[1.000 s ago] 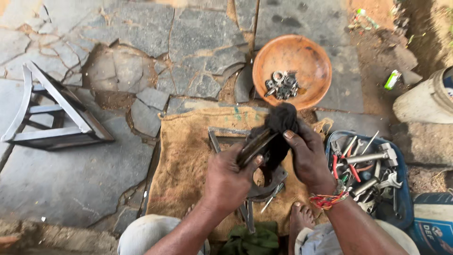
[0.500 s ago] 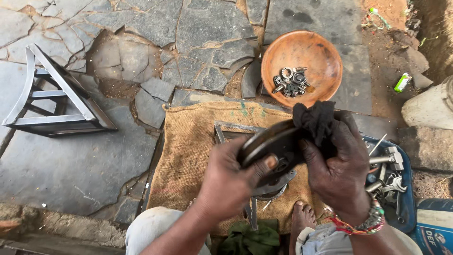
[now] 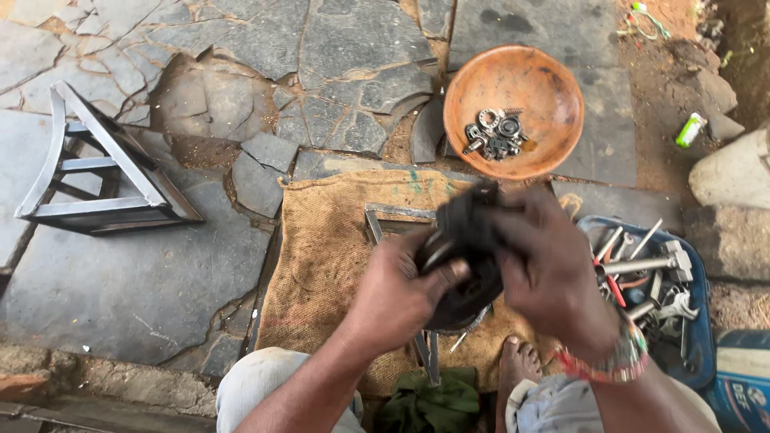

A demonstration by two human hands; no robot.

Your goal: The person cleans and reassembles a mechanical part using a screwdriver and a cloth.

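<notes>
My left hand grips a dark round metal part from its left side, holding it above the burlap sack. My right hand presses a black rag against the top of that part; the image is blurred there. A metal frame piece lies on the sack under the hands. My bare foot rests at the sack's near edge.
An orange bowl holding several nuts and bearings sits beyond the sack. A blue tray of wrenches and tools lies at the right. A metal stool frame lies on its side on the cracked stone paving at the left. A green cloth lies by my knees.
Both hands have lifted the round part and rag closer to the camera. The right hand has shifted over the top of the part with the rag.
</notes>
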